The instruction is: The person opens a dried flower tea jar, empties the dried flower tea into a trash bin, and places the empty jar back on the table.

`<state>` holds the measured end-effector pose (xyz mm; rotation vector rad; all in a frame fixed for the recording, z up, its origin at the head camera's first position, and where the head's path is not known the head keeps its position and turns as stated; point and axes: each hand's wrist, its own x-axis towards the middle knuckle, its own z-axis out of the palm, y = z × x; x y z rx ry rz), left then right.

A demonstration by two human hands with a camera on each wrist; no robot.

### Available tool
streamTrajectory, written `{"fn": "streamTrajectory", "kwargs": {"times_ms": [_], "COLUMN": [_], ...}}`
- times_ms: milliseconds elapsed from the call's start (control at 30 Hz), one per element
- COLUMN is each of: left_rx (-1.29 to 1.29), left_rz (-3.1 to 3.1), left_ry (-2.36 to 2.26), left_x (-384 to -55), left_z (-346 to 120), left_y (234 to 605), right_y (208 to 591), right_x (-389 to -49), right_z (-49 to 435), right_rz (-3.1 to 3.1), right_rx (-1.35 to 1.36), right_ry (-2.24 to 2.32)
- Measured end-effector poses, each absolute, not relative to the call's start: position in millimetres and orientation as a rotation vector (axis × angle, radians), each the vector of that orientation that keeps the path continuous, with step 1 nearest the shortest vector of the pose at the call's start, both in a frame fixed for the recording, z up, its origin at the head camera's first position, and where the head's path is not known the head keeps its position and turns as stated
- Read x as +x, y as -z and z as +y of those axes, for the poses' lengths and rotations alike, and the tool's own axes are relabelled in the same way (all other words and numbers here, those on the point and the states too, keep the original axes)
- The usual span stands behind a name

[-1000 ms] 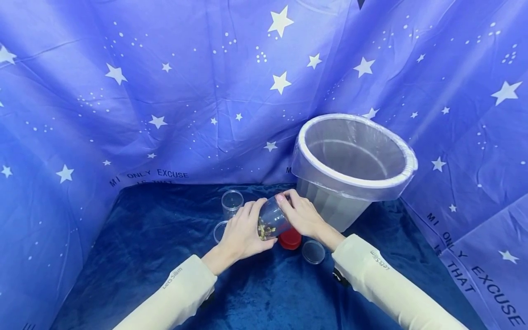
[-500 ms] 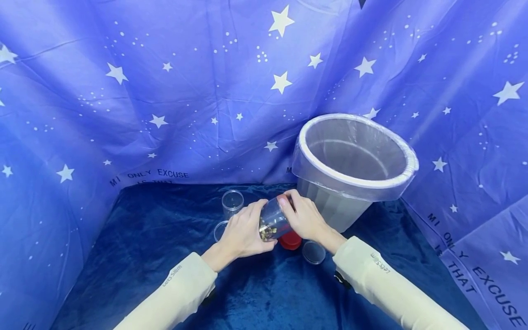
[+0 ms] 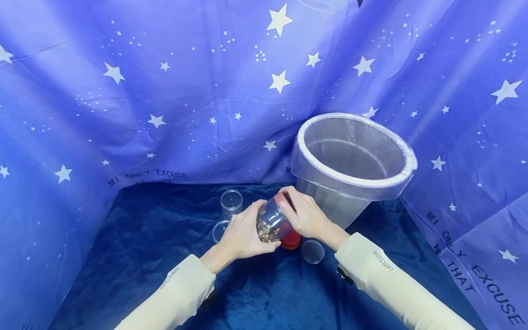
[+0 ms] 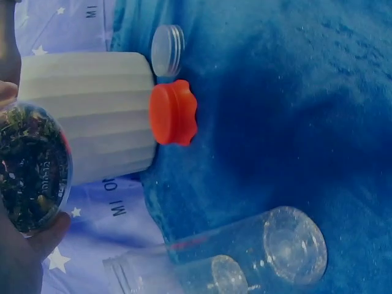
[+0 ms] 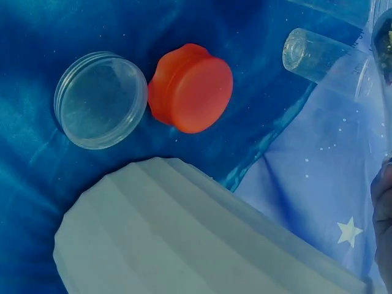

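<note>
A clear plastic jar (image 3: 270, 219) with dried, leafy-looking brown and green bits in its lower part is held tilted above the cloth. My left hand (image 3: 241, 233) grips it near its base. Around the red lid (image 3: 280, 198) at its upper end, my right hand (image 3: 310, 215) curls its fingers and thumb. The left wrist view shows the jar's round bottom (image 4: 33, 168) with the dark bits behind it; in the right wrist view only a sliver of the jar and part of a hand show at the right edge.
On the blue cloth lie a loose red scalloped lid (image 3: 291, 239) and a clear round lid (image 3: 312, 252). Two clear jars stand left, one behind (image 3: 232, 200), one nearer (image 3: 220, 231) and partly hidden. A large pale bin (image 3: 330, 206) with a bag-lined rim stands behind right.
The jar has turned and tipped slightly in my hands, and the bits inside have shifted. More of its red lid shows. Both hands keep their grip in about the same place.
</note>
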<state>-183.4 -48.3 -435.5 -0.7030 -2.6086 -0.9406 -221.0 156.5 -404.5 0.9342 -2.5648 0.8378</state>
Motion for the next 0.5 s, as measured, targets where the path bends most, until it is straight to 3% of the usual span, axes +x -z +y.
{"fn": "streamTrajectory", "kwargs": {"times_ms": [333,500], "left_rx": [-0.699,-0.698], "left_rz": [-2.618,-2.614], "left_ry": [0.808,0.697], "left_x": [-185.4,-184.6], "left_z": [-57.8,-59.5], "left_y": [431.8,430.1], "right_y": [394.6,382.8], "right_x": [-219.8,-221.8], "right_z": [157.9,163.5], "right_rz": [-2.835,-3.022], "right_rx": [0.878,0.738], "right_ry": [-1.028,-1.456]}}
